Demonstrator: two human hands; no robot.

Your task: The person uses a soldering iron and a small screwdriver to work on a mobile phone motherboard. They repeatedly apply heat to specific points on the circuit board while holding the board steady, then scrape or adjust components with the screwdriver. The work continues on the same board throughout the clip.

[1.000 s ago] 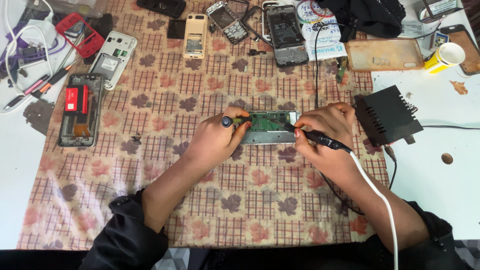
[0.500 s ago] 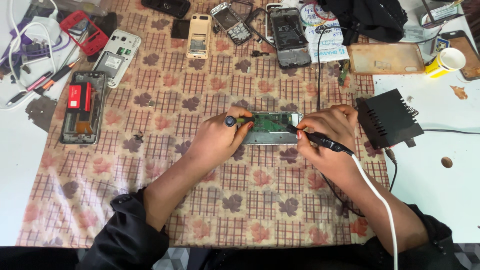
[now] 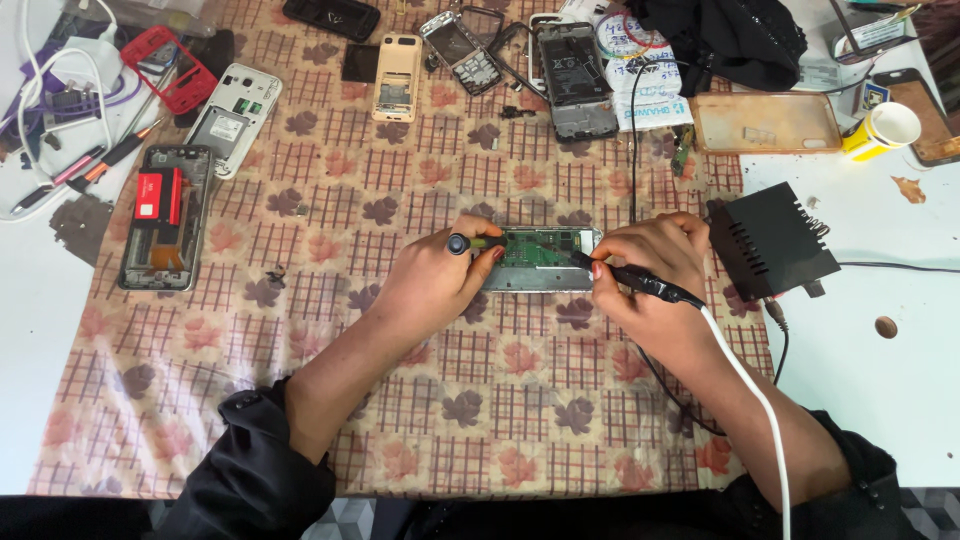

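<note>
While the opened phone [image 3: 540, 260] lies at the middle of the table's leaf-patterned cloth [image 3: 330, 200] with its green circuit board bared, work on it looks under way, not finished: its back is off and nothing is refitted. At its near end the left hand [image 3: 435, 280] grips a small black-capped screwdriver [image 3: 470, 243]. Opposite, the right hand [image 3: 650, 265] pinches a black corded iron [image 3: 645, 285], tip on the board. Just beside sits a black power box [image 3: 770, 245]; other stripped phones [image 3: 165, 215] lie farther off.
</note>
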